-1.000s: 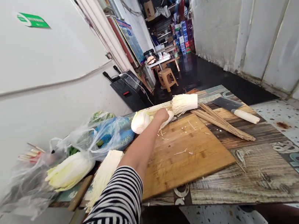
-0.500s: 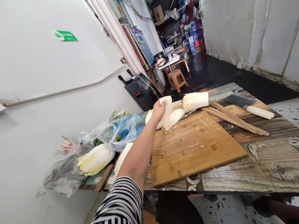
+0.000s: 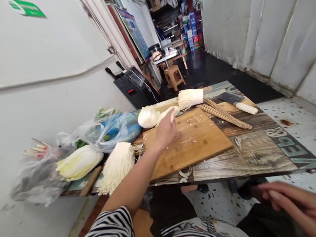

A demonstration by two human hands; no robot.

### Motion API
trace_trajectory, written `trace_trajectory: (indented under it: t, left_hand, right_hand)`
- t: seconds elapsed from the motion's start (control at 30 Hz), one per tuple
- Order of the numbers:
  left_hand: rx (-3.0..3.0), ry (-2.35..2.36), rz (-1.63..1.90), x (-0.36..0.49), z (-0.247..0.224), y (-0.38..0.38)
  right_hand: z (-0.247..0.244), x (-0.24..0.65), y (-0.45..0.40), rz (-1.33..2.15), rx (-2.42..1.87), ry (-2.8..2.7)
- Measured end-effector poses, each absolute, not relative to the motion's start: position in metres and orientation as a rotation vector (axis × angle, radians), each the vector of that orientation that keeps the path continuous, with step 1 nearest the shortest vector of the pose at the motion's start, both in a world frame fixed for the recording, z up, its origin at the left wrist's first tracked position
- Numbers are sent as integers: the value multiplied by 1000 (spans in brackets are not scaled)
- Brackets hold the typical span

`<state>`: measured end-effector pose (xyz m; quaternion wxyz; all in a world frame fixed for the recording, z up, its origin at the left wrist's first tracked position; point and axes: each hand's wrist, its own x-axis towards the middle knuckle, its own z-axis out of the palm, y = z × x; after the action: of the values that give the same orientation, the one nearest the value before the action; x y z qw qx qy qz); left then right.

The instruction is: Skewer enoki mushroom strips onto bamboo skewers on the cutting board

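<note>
My left hand is over the wooden cutting board, fingers curled and blurred; what lies inside them is hidden. Just beyond its fingertips, a pale bunch of enoki mushrooms rests beside a round white cabbage end. Another enoki bunch lies behind the board, and a larger one sits left of it, near my forearm. Low at the right, off the table, my right hand has its fingers pressed together; I cannot make out anything in them. Mushroom scraps dot the board.
Wooden skewers and a cleaver lie on the right of the table. A napa cabbage and plastic bags crowd the left, against the white wall. A brown stool stands behind.
My left hand has drawn back toward me over the board; the enoki bunch seen upright in it no longer shows. My right hand has come into view. The camera view has shifted.
</note>
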<state>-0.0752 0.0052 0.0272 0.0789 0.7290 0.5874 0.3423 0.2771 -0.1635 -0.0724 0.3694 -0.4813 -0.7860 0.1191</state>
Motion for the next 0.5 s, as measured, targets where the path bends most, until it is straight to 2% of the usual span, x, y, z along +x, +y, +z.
trace_trajectory:
  t: [0.1,0.2,0.33,0.5]
  left_hand:
    - [2465,1658,505,-30,-6,-20]
    - [2674,1521,173,-1,-22,-33]
    - [2712,1446,80,0,-17,-36]
    - [2699,1428,73,-16,-7,-40]
  right_hand:
    - [-31,270,-109,411,-1271,-2087]
    - [-5,256,-36,347,-1660,-2108]
    - [-6,239,40,289,-1877,-2098]
    - [-16,221,90,275,-2059,-2102]
